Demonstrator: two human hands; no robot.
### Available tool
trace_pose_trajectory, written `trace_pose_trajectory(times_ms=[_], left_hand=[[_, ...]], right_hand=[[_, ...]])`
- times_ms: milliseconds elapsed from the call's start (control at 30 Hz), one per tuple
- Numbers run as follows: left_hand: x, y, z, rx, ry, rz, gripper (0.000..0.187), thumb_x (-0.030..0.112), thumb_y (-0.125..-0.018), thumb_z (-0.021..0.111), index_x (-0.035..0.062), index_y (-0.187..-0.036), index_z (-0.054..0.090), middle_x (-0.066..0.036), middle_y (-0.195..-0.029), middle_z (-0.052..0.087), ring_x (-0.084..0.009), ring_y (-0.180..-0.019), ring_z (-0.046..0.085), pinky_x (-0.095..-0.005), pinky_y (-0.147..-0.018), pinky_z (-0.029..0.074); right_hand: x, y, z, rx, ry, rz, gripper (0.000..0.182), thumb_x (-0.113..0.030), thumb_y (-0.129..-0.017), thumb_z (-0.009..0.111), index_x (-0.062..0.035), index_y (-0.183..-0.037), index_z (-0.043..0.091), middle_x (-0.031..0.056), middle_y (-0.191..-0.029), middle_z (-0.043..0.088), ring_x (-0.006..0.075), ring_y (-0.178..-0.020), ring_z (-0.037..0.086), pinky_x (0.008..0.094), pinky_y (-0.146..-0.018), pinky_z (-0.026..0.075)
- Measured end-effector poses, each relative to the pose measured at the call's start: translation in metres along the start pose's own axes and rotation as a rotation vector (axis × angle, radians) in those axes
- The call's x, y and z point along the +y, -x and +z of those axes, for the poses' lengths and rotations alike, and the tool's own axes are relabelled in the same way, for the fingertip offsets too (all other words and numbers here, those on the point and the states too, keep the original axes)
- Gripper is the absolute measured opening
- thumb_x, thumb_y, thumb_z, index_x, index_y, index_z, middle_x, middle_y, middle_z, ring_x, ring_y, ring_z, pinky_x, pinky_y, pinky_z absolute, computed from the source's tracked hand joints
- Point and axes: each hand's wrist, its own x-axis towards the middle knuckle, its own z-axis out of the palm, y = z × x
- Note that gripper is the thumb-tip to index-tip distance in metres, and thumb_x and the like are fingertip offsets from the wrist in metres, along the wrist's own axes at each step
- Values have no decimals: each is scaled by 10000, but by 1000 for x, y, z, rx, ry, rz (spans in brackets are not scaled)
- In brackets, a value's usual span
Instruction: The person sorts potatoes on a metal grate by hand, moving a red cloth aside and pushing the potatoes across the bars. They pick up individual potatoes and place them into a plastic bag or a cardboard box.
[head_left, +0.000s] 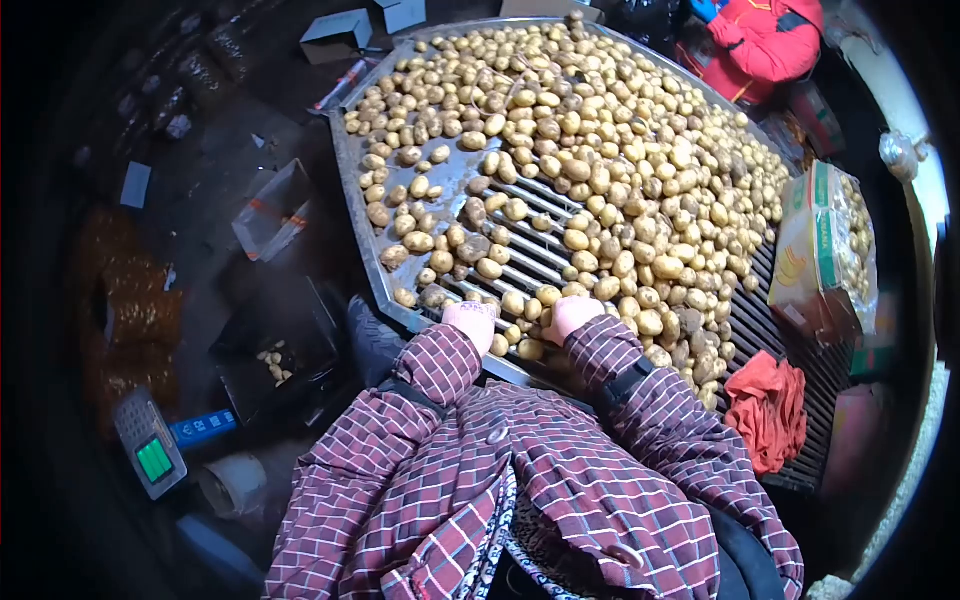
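Many potatoes (pixel 640 170) lie heaped on a metal sorting table (pixel 362 225) with a slatted part. At the near edge of the slats is my left hand (pixel 472 322), in a pale glove, with potatoes just beyond it and beside it. My right hand (pixel 573 316), also pale-gloved, is among the potatoes a little to the right. The fingers of both hands point away and are hidden, so what they hold, if anything, cannot be made out. Between the two hands several potatoes rest on the slats.
A box of potatoes (pixel 825 250) stands on the right, with a red cloth (pixel 767 410) nearer. At the lower left are a scale display (pixel 153 460) and a dark box (pixel 275 350) holding several potatoes. Another person (pixel 765 45) in red is at the upper right.
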Motion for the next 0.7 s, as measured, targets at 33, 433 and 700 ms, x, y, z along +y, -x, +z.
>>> trace_pose_trajectory(times_ms=[33, 433, 700], left_hand=[[-7, 5, -6, -3, 159, -1, 350, 248, -730, 696, 68, -1020, 621, -131, -965, 676, -276, -840, 660, -406, -738, 519], [-184, 171, 42, 715, 2607, -268, 377, 325, -902, 588, 93, -1196, 539, -95, -1077, 617, -230, -852, 625, -282, -581, 516], [-261, 245, 73, 1306, 2361, -1186, 657, 487, -875, 539, 197, -1421, 318, -62, -1396, 358, -316, -1215, 450, -489, -1051, 335]], right_hand=[[0, -2, -6, -23, -8, 42, 429, -422, -741, 686, -34, -922, 714, 135, -886, 700, 278, -832, 676, 381, -751, 530], [-21, -91, -33, 10, -1250, -224, 477, -361, -848, 628, -79, -1230, 579, 93, -1136, 620, 124, -982, 585, 300, -842, 487], [-178, -100, -30, 311, -282, -742, 468, -303, -803, 666, -116, -1220, 566, 148, -1112, 587, 297, -1053, 569, 400, -868, 471]])
